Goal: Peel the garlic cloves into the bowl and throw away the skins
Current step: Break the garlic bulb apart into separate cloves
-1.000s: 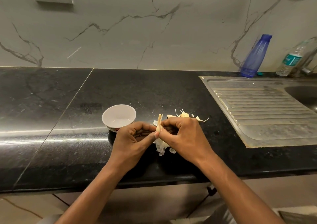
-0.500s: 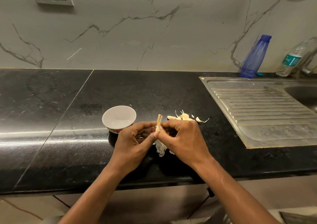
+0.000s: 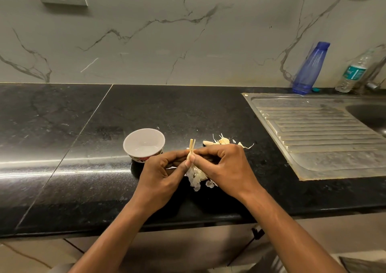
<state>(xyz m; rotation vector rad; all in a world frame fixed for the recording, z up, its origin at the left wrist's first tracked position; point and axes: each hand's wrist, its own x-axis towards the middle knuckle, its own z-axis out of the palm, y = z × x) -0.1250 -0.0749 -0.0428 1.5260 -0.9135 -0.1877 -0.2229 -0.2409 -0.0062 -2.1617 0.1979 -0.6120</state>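
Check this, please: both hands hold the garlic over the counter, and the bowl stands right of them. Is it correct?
Not fully. The head view shows the bowl left of the hands, next to the left hand. The rest is correct: it and the right hand hold the garlic over the counter.

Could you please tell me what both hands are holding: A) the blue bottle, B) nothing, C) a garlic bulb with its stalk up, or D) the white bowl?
C: the left hand and right hand both pinch the garlic bulb, stalk pointing up.
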